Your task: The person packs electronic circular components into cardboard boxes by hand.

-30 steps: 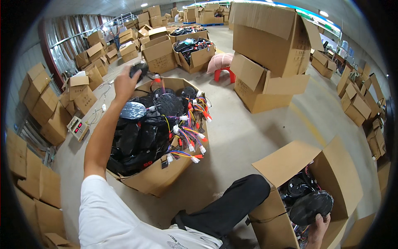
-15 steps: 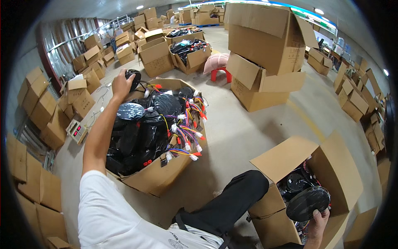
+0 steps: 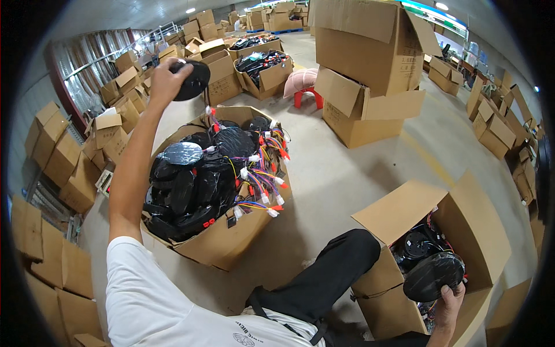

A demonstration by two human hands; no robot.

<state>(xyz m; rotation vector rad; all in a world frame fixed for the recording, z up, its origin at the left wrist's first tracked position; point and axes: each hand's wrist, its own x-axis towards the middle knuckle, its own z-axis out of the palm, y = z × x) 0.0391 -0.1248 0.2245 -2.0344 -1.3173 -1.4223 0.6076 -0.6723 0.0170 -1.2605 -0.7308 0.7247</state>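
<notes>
My left hand [image 3: 167,82] is raised over the far left side of a large open carton [image 3: 222,254], closed on the edge of a black round disc-shaped device [image 3: 195,81]. A cable with red and white plugs hangs from it toward the pile. Black plastic-wrapped units [image 3: 196,191] fill that carton, their coloured wires and connectors [image 3: 263,185] spilling along its right side. At lower right, my right hand [image 3: 450,305] grips the rim of another black disc-shaped device [image 3: 430,279], wrapped in shiny film. It is over a smaller open carton [image 3: 399,209] holding similar black parts and wires.
Two big stacked cartons [image 3: 358,58] stand ahead on the right. Beside them is a red stool [image 3: 307,97] with a pink cushion. Open cartons of black parts [image 3: 263,66] stand farther back. More cartons line both sides. My black-trousered knee [image 3: 352,254] lies between the two nearest cartons.
My left hand has risen with its disc, lifting it clear of the pile, and the disc's flat side now shows. My right hand keeps its disc in nearly the same place.
</notes>
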